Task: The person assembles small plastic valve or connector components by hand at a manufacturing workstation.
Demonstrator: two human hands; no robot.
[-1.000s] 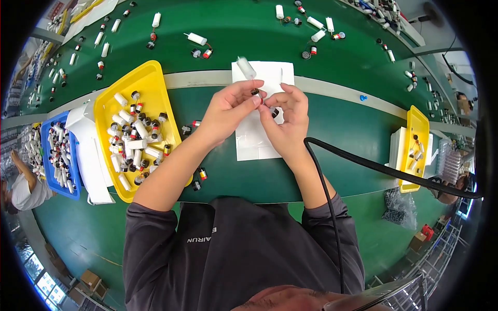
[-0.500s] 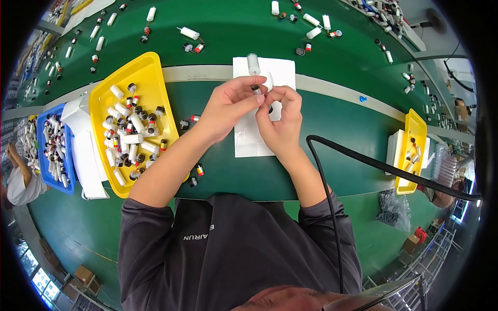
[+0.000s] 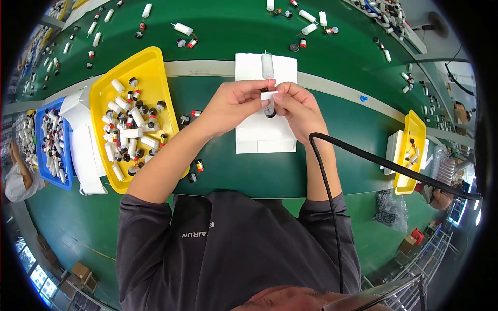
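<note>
My left hand and my right hand meet over a white paper sheet on the green table. Between their fingertips they pinch a small white cylinder with a dark end. A clear syringe-like tube lies on the far part of the sheet, just beyond my fingers. Both thumbs and forefingers are closed on the small part.
A yellow tray of white cylinders and small dark parts stands at my left, a blue tray beyond it. Loose parts lie near my left forearm. Another yellow tray sits at right. A black cable crosses my right arm.
Both hands stayed together over the paper; the small part has turned slightly between the fingers and the hands sit a little nearer the tube.
</note>
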